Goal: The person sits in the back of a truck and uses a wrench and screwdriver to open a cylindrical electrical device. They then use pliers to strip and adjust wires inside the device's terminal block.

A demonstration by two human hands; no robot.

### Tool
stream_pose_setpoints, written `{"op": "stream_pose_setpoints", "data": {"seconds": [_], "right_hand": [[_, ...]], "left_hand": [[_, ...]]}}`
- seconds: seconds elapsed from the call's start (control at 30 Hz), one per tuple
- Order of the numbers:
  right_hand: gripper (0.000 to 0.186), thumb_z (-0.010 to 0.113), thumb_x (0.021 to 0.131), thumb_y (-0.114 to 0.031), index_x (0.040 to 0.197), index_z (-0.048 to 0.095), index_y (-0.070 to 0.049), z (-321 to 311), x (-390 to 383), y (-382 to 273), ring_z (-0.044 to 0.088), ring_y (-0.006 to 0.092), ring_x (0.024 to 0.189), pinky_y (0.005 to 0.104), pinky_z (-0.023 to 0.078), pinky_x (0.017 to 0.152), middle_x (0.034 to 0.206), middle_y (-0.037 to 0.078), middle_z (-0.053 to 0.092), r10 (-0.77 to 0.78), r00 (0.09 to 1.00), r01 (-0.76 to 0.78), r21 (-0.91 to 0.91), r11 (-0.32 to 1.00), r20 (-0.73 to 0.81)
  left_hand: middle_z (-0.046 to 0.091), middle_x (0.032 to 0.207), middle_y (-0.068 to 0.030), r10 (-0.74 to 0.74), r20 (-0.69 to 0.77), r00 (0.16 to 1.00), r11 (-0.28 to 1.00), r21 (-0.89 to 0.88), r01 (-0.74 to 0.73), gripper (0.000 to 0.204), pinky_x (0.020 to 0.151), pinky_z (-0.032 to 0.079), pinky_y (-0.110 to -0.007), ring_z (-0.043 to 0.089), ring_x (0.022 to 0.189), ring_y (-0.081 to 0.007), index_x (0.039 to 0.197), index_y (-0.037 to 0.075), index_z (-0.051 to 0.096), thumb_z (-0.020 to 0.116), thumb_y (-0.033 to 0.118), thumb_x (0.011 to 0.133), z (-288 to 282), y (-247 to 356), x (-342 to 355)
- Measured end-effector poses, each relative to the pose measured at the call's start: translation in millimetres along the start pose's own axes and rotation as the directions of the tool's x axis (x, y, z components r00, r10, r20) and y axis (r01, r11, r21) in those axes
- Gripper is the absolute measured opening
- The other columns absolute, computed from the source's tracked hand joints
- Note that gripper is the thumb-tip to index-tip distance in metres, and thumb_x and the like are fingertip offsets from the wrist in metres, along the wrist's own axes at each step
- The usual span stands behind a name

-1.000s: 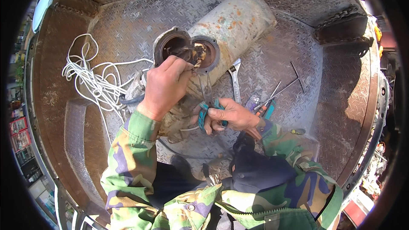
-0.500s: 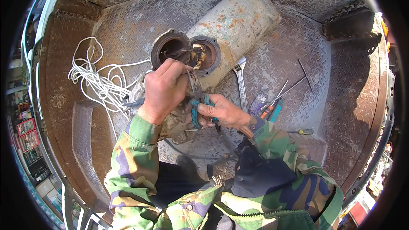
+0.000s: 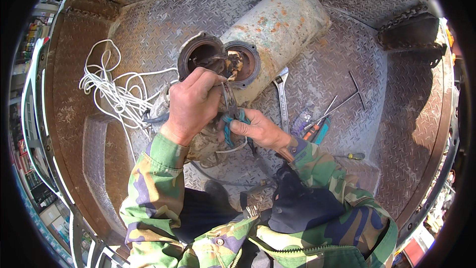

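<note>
A corroded pale metal cylinder [image 3: 285, 25] lies with a round port [image 3: 245, 72] open, holding frayed dark and yellowish material. Beside it a flanged cover [image 3: 191, 44] stands tilted, its hollow facing up. My left hand [image 3: 193, 104] pinches at the front of this opening on something small that I cannot make out, likely wire ends. My right hand [image 3: 253, 129] grips pliers with teal handles [image 3: 231, 116], their jaws reaching up to my left fingertips. An adjustable wrench [image 3: 281, 99] lies right of the cylinder.
A tangled white cord [image 3: 114, 99] lies at left. At right are a T-handle tool [image 3: 358, 90], screwdrivers [image 3: 311, 131], a purple item [image 3: 301, 121] and a yellow-handled tool [image 3: 356, 156]. The rusty tread-plate walls [image 3: 411, 109] surround everything, with chains [image 3: 401, 15] at upper right.
My right hand has raised the pliers from below the left hand to its fingertips, their jaws now between thumb side and the opening. My left hand stays pinched.
</note>
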State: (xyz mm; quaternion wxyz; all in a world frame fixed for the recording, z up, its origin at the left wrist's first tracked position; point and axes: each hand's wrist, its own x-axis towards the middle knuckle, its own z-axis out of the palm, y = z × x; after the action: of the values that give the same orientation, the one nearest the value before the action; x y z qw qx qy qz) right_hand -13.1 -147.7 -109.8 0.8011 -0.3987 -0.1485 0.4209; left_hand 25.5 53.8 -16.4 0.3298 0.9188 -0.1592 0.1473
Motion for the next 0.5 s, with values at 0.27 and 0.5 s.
{"op": "stream_pose_setpoints", "data": {"seconds": [0.27, 0.5], "right_hand": [[0.047, 0.064, 0.112, -0.041, 0.134, 0.063, 0.000, 6.3, 2.4, -2.9, 0.076, 0.0254, 0.110, 0.0419, 0.065, 0.091, 0.118, 0.013, 0.075, 0.097, 0.993, -0.109, 0.255, 0.961, 0.060], [0.048, 0.064, 0.112, -0.040, 0.135, 0.062, 0.001, 2.5, 2.2, -3.9, 0.077, 0.0280, 0.111, 0.0441, 0.066, 0.093, 0.119, 0.015, 0.075, 0.086, 0.993, -0.106, 0.275, 0.956, 0.085]], "left_hand": [[0.070, 0.086, -0.0086, -0.005, -0.023, 1.000, 1.000, -0.010, 0.004, 0.013, 0.061, 0.059, -0.040, 0.074, 0.073, -0.0321, 0.092, 0.006, 0.074, 0.077, -0.002, 0.083, 0.2, -0.2, -0.4], [0.070, 0.086, -0.0088, -0.016, -0.015, 1.000, 1.000, -0.009, 0.016, 0.014, 0.061, 0.059, -0.040, 0.074, 0.073, -0.0332, 0.092, 0.007, 0.073, 0.077, -0.002, 0.083, 2.0, 1.1, 0.0]]}}
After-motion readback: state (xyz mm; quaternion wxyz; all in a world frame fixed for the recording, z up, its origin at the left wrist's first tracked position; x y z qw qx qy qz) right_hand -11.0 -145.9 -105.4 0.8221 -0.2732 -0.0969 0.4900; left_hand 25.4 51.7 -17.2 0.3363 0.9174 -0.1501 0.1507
